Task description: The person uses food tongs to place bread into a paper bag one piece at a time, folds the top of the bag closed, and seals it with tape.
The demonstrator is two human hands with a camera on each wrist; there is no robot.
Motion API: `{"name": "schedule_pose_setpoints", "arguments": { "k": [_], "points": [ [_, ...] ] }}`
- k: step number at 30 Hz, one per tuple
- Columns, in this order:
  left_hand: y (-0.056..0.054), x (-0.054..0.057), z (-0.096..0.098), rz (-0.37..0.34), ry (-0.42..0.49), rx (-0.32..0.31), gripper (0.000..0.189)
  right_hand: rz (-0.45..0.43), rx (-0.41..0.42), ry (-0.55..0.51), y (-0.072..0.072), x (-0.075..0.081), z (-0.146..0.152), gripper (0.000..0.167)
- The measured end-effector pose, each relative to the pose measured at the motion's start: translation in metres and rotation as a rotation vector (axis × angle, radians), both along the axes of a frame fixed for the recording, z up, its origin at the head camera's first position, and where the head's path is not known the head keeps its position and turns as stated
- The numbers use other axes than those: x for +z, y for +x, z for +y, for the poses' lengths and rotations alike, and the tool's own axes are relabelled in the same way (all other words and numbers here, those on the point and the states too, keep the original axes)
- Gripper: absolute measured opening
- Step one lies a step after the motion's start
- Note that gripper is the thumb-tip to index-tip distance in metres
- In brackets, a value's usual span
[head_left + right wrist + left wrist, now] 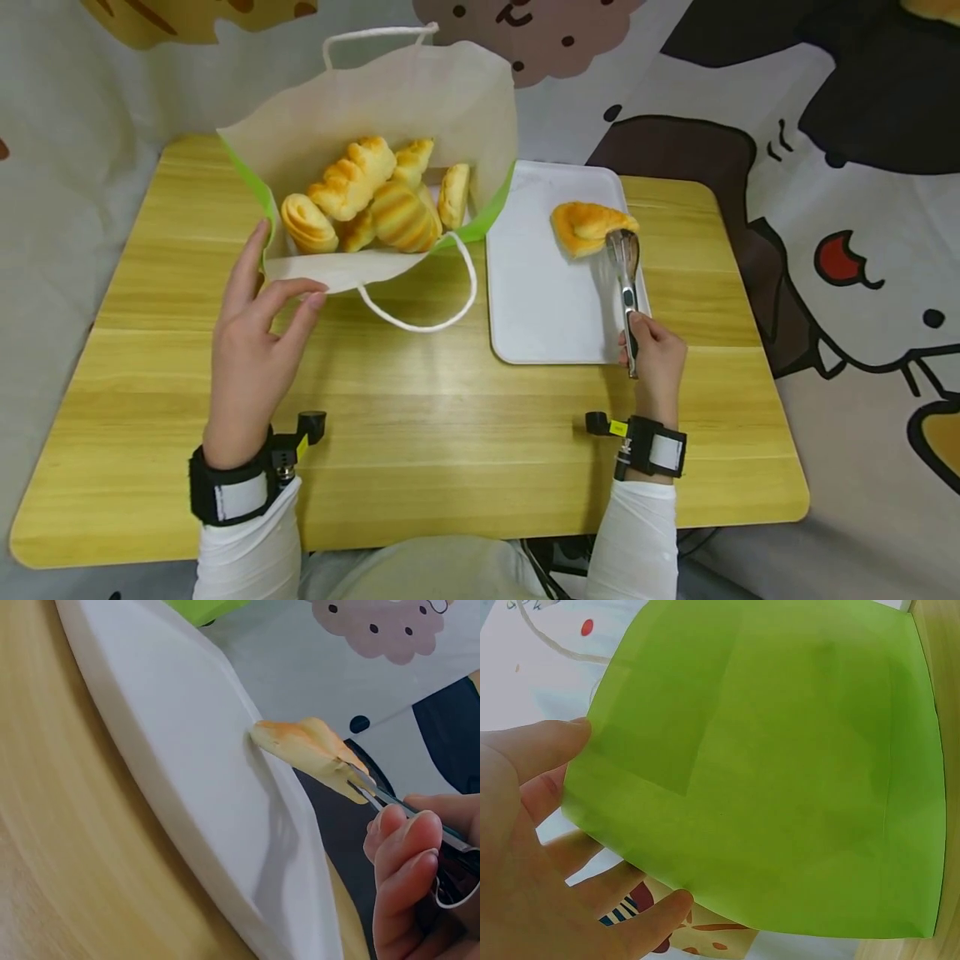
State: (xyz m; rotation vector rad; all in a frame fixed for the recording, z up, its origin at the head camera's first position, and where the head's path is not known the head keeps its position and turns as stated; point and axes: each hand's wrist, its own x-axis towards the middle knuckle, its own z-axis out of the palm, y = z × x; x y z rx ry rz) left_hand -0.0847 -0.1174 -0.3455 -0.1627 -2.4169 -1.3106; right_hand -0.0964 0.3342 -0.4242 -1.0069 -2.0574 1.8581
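My left hand (255, 350) pinches the near rim of a green paper bag (780, 772) between thumb and index finger, its other fingers spread along the bag's side. The bag's mouth gapes toward me, and several bread pieces (408, 217) lie inside the pale interior. On the right, my right hand (656, 358) grips metal tongs (628, 275). Their tips clamp one end of a golden pastry (311, 750), which tilts over the white tray (551, 308) and casts a shadow on it. The pastry's other end overlaps the tray's rim in the right wrist view.
The bag stands at the back left of the wooden table (450, 450), the tray just right of it. A white rope handle (420, 329) loops over the bag's near side. Behind the table hangs a cloth (862, 275) with cartoon prints.
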Motion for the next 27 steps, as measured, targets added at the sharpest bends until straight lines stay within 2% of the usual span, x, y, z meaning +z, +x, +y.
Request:
{"name": "schedule_pose_setpoints", "arguments": {
  "k": [7,15,21,27],
  "points": [
    [0.001,0.0,0.0,0.002,-0.006,0.003,0.008,0.047,-0.008,0.017,0.01,0.01,0.003,0.031],
    [0.001,-0.002,-0.001,0.004,-0.011,-0.003,0.008,0.138,-0.049,0.016,0.019,0.03,-0.001,0.029],
    [0.002,-0.004,-0.002,0.01,-0.012,-0.007,0.008,0.23,-0.057,0.046,0.03,0.049,-0.005,0.03],
    [-0.001,-0.004,-0.002,0.022,-0.011,-0.011,0.008,0.387,-0.094,0.032,0.036,0.071,-0.012,0.031]
  ]
}}
